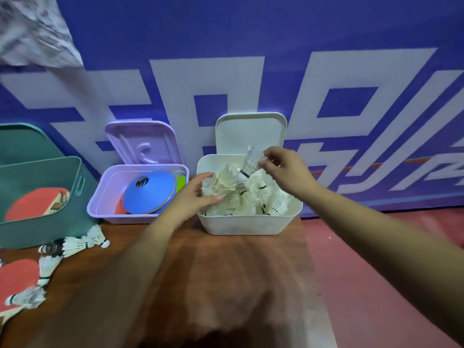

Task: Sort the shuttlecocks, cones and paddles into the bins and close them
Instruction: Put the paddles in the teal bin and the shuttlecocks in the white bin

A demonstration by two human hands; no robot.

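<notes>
A white bin (pixel 247 223) with its lid (pixel 251 133) up holds several white shuttlecocks. My left hand (pixel 194 195) grips a shuttlecock (pixel 222 183) at the bin's left edge. My right hand (pixel 285 170) pinches another shuttlecock (pixel 252 160) by its feathers above the bin. A purple bin (pixel 105 199), lid open, holds a blue cone (pixel 149 194) over other cones. A green bin (pixel 42 222) at left holds a red paddle (pixel 35 203). Several loose shuttlecocks (pixel 82 243) and a red paddle (pixel 17 275) lie on the table's left.
The wooden table (pixel 226 272) ends at the right over a red floor (pixel 389 272). A blue banner wall (pixel 251 59) stands right behind the bins. Crumpled grey cloth (pixel 32 33) hangs at the top left.
</notes>
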